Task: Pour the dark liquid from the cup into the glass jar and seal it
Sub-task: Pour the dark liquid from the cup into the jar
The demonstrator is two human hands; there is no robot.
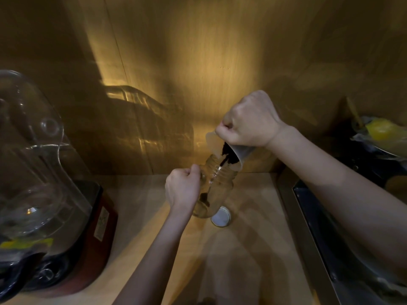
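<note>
- The right hand [251, 119] is gripping the translucent cup [229, 148] with fingers closed around its body, tilting it steeply with the rim facing down and left.
- The left hand [181, 190] is closing around the side of the glass jar [217, 188], holding it tilted toward the cup.
- The dark liquid [224, 161] is running in a thin stream from the cup's lip into the jar's threaded mouth and collecting low inside the jar.
- The jar base is resting on the wooden counter [242, 249].
- The white lid [221, 217] is lying on the counter, just beside the jar base.
- A blender [44, 183] is standing well apart at the left; a sink [330, 249] is lying at the right.
</note>
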